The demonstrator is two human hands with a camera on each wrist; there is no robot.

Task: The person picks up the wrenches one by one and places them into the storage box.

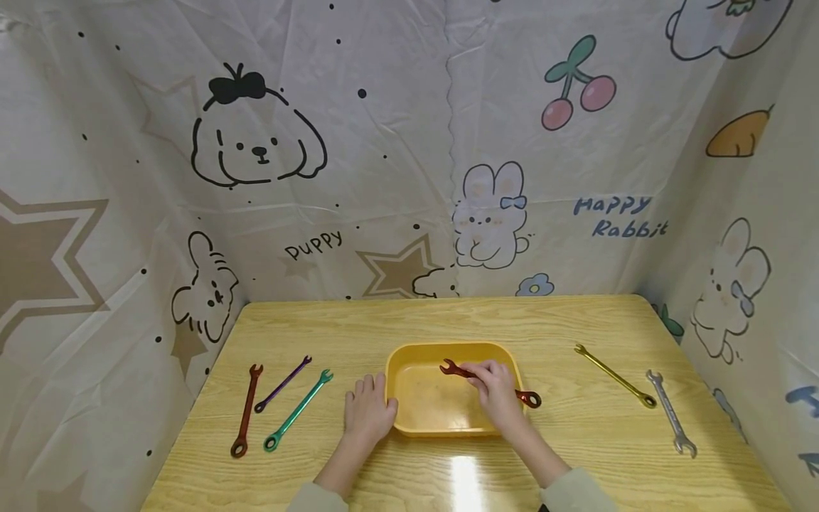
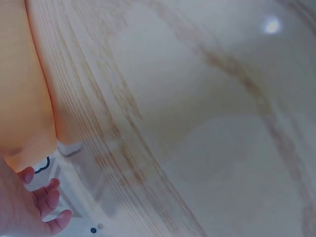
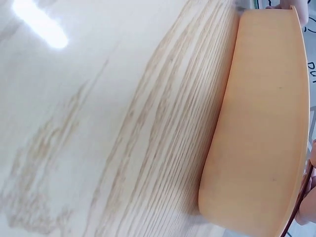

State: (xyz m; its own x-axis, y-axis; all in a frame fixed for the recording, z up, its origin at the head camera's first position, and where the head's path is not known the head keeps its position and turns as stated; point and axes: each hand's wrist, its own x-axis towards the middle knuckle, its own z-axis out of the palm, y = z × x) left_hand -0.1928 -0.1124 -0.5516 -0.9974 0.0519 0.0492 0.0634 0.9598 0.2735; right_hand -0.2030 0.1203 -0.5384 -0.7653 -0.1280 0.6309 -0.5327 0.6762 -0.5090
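My right hand [image 1: 498, 392] grips a dark red combination wrench [image 1: 530, 399] by the middle of its shank, over the right side of a yellow plastic tub [image 1: 409, 431]. The wrench's open end points left above the tub, and its ring end sticks out past the right rim. My left hand [image 1: 369, 410] rests at the tub's left side, thumb against the rim and fingers extended forward. In the left wrist view those fingers [image 2: 52, 197] look loose beside the tub wall [image 2: 24, 89]. The right wrist view shows mostly the tub's outer side [image 3: 261, 113] and a sliver of the wrench [image 3: 298, 197].
On the wooden table [image 1: 448, 320], left of the tub, lie a red wrench [image 1: 247, 412], a purple wrench [image 1: 284, 385] and a green wrench [image 1: 298, 410]. To the right lie a yellow-green wrench [image 1: 614, 375] and a silver wrench [image 1: 670, 412]. Printed cloth [image 1: 397, 142] hangs behind and at both sides.
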